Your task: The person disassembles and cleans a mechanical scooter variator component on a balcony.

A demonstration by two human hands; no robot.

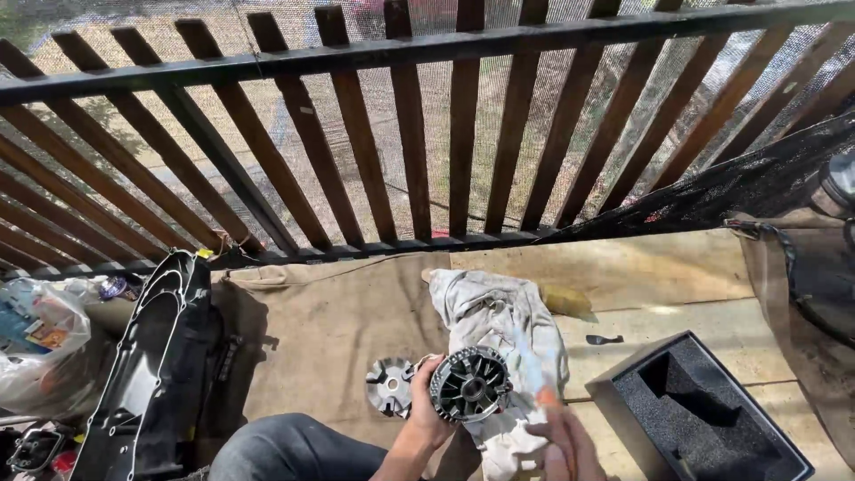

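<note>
Head view: left hand [427, 411] grips finned pulley [471, 384]; blurred right hand's [561, 445] grasp unclear, beside rag [499, 325].

Round dark-grey metal pulley disc with radial cooling fins [471, 384]: held upright off the ground, finned face and central bore turned toward the camera, gripped at its left rim. Crumpled off-white cloth rag [499, 325]: lies on the tan ground sheet directly behind the disc, its lower end touching it.

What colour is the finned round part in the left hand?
Dark grey finned round part, in the head view.
</note>
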